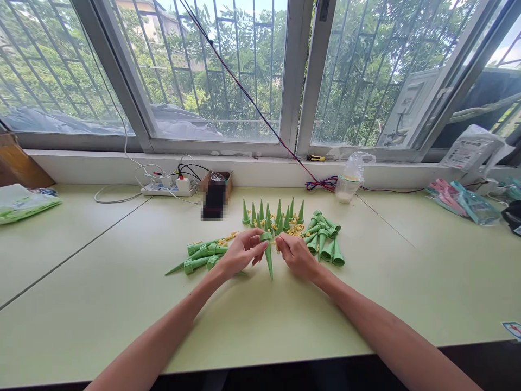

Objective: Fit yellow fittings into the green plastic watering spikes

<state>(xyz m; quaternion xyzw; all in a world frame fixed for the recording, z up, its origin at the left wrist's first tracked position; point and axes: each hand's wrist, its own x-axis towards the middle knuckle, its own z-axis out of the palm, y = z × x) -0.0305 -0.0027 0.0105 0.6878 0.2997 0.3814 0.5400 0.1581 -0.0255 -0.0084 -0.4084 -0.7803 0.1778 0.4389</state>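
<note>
The left hand (243,252) pinched a green spike (268,260), its tip angled down; the right hand (296,255) closed around a small yellow piece (277,246) beside it. Upright cones (261,210) stood at twelve o'clock, hollow cones (328,247) lay at two, and capped spikes (196,264) at nine.

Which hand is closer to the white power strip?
Left. The left hand is to the near right of the power strip; the right hand is farther off to its right.
</note>
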